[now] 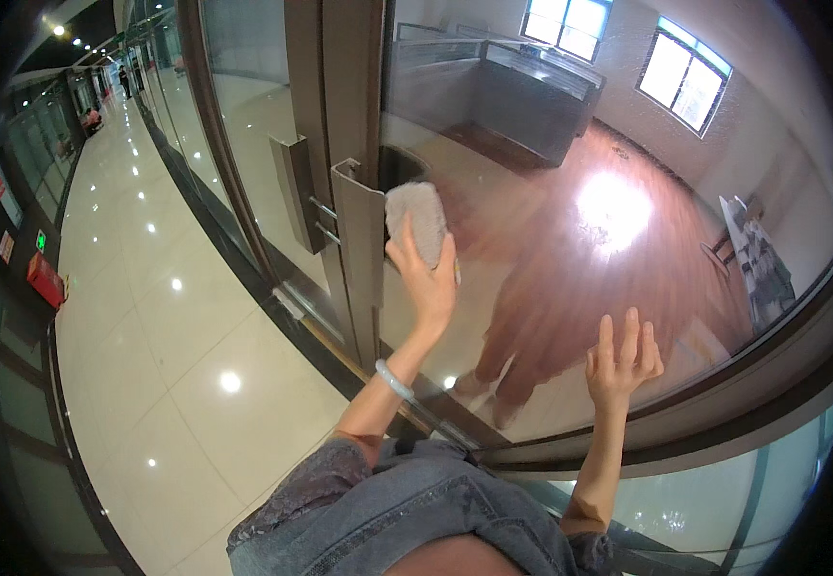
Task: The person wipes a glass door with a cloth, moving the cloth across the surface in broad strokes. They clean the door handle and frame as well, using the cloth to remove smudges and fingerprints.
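A fluffy, light grey cleaning pad (420, 216) lies against the glass door pane (531, 252), close beside the metal door handle (360, 230). My left hand (427, 281) grips this pad from below, its fingers spread over the back. A pale bangle (394, 380) circles the left wrist. Farther right, my right hand (624, 356) is raised at the pane with its fingers apart and nothing in it. Whether its fingertips touch the glass cannot be told.
Left of the frame runs a glossy tiled corridor (207, 345) with distant people. A red box (45, 279) stands by its far wall. Through the glass appear a grey partitioned desk (510, 101) and windows (686, 75). A second handle (295, 194) sits left of the nearer one.
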A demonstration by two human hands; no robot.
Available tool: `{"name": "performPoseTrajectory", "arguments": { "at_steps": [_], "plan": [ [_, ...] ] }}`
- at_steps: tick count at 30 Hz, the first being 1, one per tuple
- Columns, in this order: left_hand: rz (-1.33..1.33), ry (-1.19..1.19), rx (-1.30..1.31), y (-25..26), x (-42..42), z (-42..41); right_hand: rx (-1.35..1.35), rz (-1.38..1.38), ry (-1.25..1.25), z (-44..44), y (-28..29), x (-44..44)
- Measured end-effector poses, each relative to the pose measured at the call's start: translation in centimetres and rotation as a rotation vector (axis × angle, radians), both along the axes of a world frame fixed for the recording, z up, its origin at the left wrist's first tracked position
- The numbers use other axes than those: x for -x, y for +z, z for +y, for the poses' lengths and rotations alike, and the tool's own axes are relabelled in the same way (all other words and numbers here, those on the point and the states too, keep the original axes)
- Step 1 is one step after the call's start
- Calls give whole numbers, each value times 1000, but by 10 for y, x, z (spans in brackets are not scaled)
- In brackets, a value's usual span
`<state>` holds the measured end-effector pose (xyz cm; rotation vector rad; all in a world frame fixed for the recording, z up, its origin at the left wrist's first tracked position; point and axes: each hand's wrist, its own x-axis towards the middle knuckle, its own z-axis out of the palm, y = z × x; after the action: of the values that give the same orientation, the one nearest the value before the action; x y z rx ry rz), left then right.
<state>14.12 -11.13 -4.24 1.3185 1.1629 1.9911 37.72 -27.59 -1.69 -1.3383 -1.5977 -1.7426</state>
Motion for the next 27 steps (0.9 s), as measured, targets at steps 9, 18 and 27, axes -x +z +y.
{"name": "performPoseTrajectory", "arguments": {
  "at_steps": [9,18,27],
  "plan": [
    [-141,72,35,-52,-6,14,2,30,-23,-3,3,6],
    [289,-44,-468,0,-35,-23,28,38,3,-8,-3,2],
    [749,-181,-912,-80,-35,-1,0,31,48,-3,4,-1]
  ]
}}
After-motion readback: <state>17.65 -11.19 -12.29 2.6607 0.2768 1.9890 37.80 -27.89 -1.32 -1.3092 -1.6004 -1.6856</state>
